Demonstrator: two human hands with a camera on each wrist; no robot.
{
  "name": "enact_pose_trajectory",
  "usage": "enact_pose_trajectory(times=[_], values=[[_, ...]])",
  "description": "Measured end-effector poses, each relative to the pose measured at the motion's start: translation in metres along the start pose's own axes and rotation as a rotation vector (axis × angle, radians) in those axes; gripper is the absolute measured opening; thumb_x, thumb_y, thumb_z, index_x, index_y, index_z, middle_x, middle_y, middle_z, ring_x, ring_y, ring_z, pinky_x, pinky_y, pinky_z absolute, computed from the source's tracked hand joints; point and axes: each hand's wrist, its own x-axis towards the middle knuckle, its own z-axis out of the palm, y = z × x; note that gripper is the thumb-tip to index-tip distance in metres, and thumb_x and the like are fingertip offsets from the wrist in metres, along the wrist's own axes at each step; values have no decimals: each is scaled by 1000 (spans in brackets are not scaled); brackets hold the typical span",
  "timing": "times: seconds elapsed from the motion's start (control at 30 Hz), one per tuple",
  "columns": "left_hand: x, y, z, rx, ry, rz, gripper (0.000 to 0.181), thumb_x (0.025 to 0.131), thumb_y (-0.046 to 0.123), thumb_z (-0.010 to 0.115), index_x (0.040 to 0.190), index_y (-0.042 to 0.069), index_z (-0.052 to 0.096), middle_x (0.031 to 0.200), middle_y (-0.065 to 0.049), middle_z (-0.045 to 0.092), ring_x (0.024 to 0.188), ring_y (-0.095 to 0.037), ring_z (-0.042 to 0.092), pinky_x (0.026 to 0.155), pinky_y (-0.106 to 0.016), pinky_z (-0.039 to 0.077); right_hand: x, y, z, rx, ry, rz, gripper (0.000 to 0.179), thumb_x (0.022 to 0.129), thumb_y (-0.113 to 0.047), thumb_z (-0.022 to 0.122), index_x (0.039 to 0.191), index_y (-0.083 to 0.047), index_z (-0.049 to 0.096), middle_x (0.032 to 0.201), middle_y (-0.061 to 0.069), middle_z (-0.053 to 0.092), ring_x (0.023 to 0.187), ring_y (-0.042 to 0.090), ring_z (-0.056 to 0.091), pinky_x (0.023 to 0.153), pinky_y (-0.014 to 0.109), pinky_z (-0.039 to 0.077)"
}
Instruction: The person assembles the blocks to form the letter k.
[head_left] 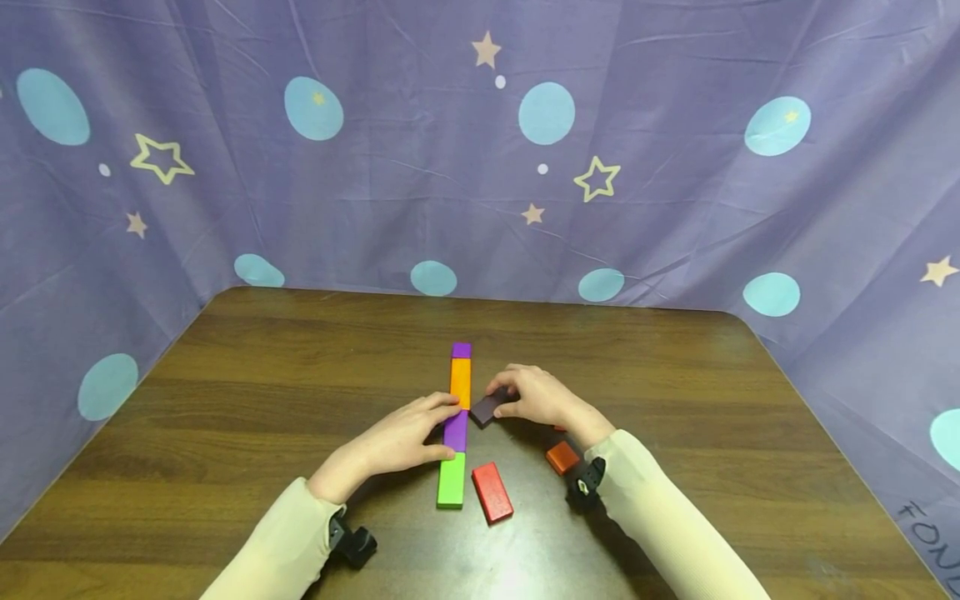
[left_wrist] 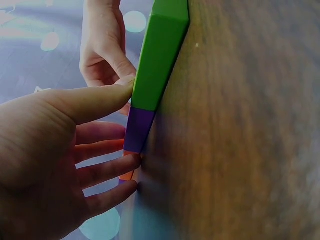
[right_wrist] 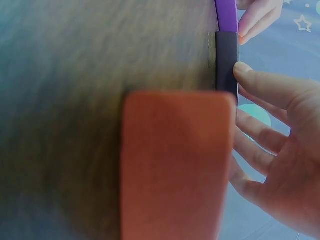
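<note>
A straight row of blocks runs away from me on the table: a green block (head_left: 451,483), a purple block (head_left: 456,433), an orange block (head_left: 461,379) and a small purple block (head_left: 461,350). My left hand (head_left: 393,437) rests against the row's left side, thumb at the green and purple blocks, fairly straight fingers touching the orange one. To the right of the row, my right hand (head_left: 543,398) pinches a dark block (head_left: 484,411) between thumb and fingers. The dark block lies slanted, its near end close to the orange-purple joint. The right fingers partly cover it.
A red block (head_left: 492,493) lies right of the green one. An orange-red block (head_left: 562,457) sits beneath my right wrist, large in the right wrist view; a sliver of another red piece (head_left: 560,428) shows past that wrist. Behind the wooden table (head_left: 637,350) hangs a purple curtain (head_left: 450,192).
</note>
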Motion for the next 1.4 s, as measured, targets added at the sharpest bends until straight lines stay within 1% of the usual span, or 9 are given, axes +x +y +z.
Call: enact_pose_trajectory(times=[0.27, 0.5, 0.73, 0.93, 1.2, 1.4], values=[[0, 1, -1, -1, 6, 13, 60, 83, 31, 65, 132, 2, 46, 136, -12, 42, 122, -29, 43, 102, -44, 35, -1, 0, -2, -5, 1, -23, 28, 77, -25, 71, 105, -18, 67, 97, -2, 60, 84, 15, 58, 74, 29, 47], [0, 1, -1, -2, 2, 9, 60, 83, 32, 65, 132, 2, 46, 136, -12, 42, 123, -29, 43, 102, -44, 35, -7, -1, -7, -1, 4, 4, 30, 78, -25, 71, 108, -20, 66, 104, -2, 59, 87, 14, 60, 76, 29, 48], [-1, 1, -2, -3, 5, 8, 60, 82, 31, 65, 131, 2, 47, 136, -12, 42, 123, -30, 43, 102, -45, 35, -16, -3, -12, -37, 55, 6, 28, 79, -25, 70, 106, -17, 66, 104, -1, 60, 86, 15, 59, 73, 29, 47], [-1, 1, 0, 1, 9, 14, 60, 82, 32, 65, 131, 2, 47, 135, -13, 43, 123, -29, 43, 102, -44, 35, -28, -7, -12, -31, 91, -6, 29, 78, -24, 71, 105, -16, 66, 101, -1, 62, 85, 15, 61, 72, 31, 49], [-1, 1, 0, -12, -4, -3, 59, 83, 31, 65, 131, 3, 47, 136, -12, 42, 124, -30, 41, 103, -45, 34, -43, -16, -9, -10, 92, 4, 26, 79, -22, 70, 104, -17, 65, 100, -2, 63, 88, 15, 61, 74, 33, 49], [-2, 2, -1, -17, -9, -21, 59, 83, 32, 65, 132, 4, 47, 137, -10, 41, 125, -29, 40, 103, -45, 34, -54, -27, -6, -29, 91, -36, 28, 79, -25, 70, 105, -15, 65, 98, 0, 63, 86, 16, 60, 72, 32, 49]])
